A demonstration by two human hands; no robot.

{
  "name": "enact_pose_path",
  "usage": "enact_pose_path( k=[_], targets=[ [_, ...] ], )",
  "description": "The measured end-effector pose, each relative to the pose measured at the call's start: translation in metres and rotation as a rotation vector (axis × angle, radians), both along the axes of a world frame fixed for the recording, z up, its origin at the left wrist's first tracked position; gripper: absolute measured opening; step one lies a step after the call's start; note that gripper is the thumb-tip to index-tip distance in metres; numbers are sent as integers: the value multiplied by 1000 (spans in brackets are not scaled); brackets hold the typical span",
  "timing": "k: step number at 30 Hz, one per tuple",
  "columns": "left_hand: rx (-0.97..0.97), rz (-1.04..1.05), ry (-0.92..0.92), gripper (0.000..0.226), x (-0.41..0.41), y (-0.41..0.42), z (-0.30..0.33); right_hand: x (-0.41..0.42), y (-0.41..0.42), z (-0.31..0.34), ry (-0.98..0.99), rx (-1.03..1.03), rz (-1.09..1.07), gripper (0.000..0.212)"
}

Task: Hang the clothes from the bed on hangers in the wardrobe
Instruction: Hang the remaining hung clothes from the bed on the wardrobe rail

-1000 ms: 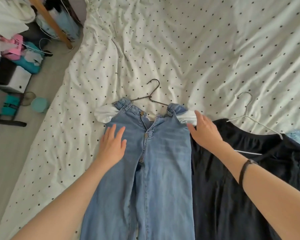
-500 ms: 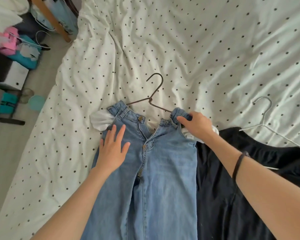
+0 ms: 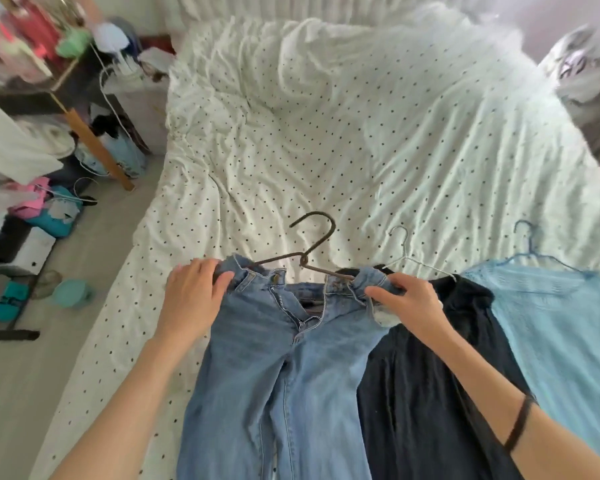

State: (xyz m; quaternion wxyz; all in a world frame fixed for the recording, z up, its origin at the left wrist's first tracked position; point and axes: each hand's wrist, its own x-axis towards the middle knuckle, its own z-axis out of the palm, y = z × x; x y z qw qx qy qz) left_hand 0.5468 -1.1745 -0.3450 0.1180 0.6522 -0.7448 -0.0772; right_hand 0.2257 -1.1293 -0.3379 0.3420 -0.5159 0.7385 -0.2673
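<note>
Light blue jeans (image 3: pixel 278 368) lie on the dotted bed sheet (image 3: pixel 361 140), their open waistband threaded on a dark wire hanger (image 3: pixel 314 247) whose hook points away from me. My left hand (image 3: pixel 193 299) grips the left end of the waistband. My right hand (image 3: pixel 407 301) grips the right end, with white pocket lining showing under it. Right of the jeans lies a black garment (image 3: pixel 426 375) on a white hanger (image 3: pixel 404 251), and beyond it a pale blue garment (image 3: pixel 561 327) on a blue hanger (image 3: pixel 529 240).
The floor (image 3: pixel 94 237) runs along the bed's left side, crowded with a white box (image 3: pixel 32 251), a teal round object (image 3: pixel 71 292), bags and cables. A wooden-legged rack (image 3: pixel 97 147) with clothes stands at the upper left. Grey bedding (image 3: pixel 589 77) sits at the upper right.
My left hand moved from flat on the jeans' thigh up to grip the left waistband corner. My right hand stayed gripping the right corner. The view lifted, revealing the blue garment.
</note>
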Motion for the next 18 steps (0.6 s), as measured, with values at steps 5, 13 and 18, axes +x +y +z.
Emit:
enact_pose_path(
  k=[5,13,18],
  targets=[
    [-127,-208,181,25,-48,56,89,-30,88,78,29,-156,-108,35],
    [-403,-456,287,45,-150,131,213,-92,237,210,294,-402,-374,33],
    [-358,-609,440,42,-229,210,250,-125,364,269,642,-374,-604,28]
  ],
)
